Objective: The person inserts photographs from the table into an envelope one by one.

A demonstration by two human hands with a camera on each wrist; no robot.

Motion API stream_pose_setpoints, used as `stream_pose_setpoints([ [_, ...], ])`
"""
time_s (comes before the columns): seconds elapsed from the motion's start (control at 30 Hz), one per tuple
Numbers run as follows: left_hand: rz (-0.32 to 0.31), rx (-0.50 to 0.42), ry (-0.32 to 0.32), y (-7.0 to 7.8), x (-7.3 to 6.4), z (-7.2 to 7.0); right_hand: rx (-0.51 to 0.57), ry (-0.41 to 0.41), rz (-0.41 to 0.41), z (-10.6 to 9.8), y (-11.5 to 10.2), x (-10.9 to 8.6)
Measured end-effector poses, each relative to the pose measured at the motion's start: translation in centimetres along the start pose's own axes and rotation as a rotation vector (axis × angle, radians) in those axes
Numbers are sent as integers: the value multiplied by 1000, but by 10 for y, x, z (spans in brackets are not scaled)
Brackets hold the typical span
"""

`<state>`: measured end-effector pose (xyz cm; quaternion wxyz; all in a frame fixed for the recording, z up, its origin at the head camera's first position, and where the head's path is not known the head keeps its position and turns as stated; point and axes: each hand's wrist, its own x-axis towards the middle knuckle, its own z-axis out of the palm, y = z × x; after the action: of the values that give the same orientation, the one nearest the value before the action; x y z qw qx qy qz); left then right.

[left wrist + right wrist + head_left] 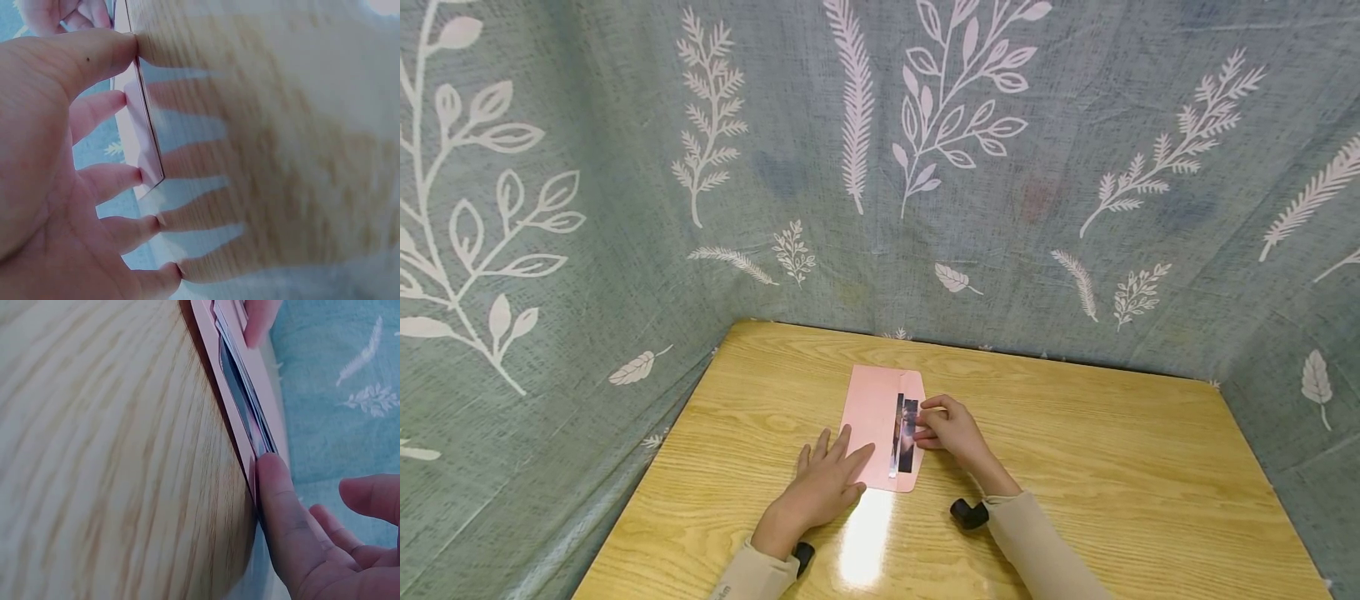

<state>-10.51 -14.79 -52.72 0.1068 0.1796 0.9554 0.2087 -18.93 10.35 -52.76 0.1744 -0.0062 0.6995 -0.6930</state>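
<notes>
A pink envelope (872, 408) lies on the wooden table with its flap side to the right. Glossy dark photo prints (907, 433) show at its opening; in the right wrist view the stacked prints (240, 387) stick out between pink paper layers. My left hand (823, 487) rests on the envelope's lower left part, fingers spread, thumb at the near edge. From the right, my right hand (951, 429) touches the prints and flap with its fingertips. One fingertip (273, 465) meets the ends of the prints, while its other fingers stand apart from them.
The wooden table (1075, 467) extends to both sides and toward me. A grey-green curtain (970, 250) with white leaf patterns hangs behind and beside the table. Dark wrist devices (969, 514) sit at both sleeves.
</notes>
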Motion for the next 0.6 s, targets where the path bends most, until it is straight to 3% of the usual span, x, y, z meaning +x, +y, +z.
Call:
stream_pose_setpoints([
  [0.37, 2, -23, 2, 1, -1, 0, -7, -37, 6, 2, 8, 6],
  [0.6, -1, -26, -4, 1, -2, -1, -11, -2, 3, 7, 5, 5],
])
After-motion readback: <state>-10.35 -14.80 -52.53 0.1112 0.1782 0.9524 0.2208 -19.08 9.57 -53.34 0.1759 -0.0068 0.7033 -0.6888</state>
